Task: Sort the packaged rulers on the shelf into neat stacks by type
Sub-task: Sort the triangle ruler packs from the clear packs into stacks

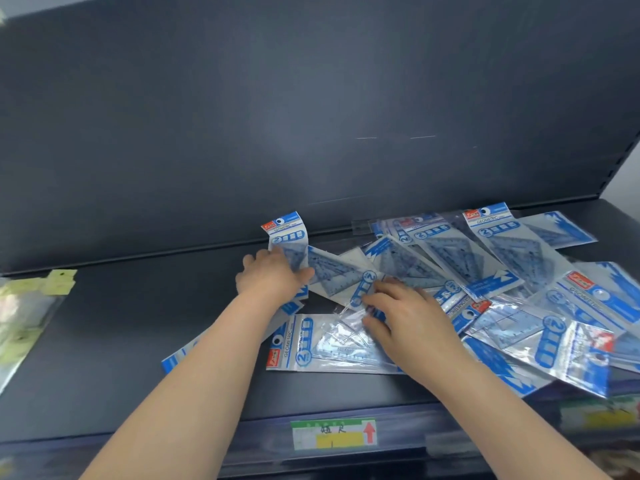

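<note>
Several clear packets of blue triangle rulers with blue-and-white header cards lie in a loose, overlapping heap [491,268] on the dark shelf [145,327]. My left hand [272,277] grips one packet [289,237], which stands tilted up against the back panel. My right hand [403,315] lies palm down with fingers bent on a packet of clear rulers [322,344] lying flat near the shelf front, its fingertips touching another packet [341,275] behind it. Whether it holds either one I cannot tell.
A bag of pale yellow-green items [24,317] lies at the shelf's left end. A price label with a red arrow [334,433] sits on the front rail. The dark back panel [311,116] rises right behind the packets.
</note>
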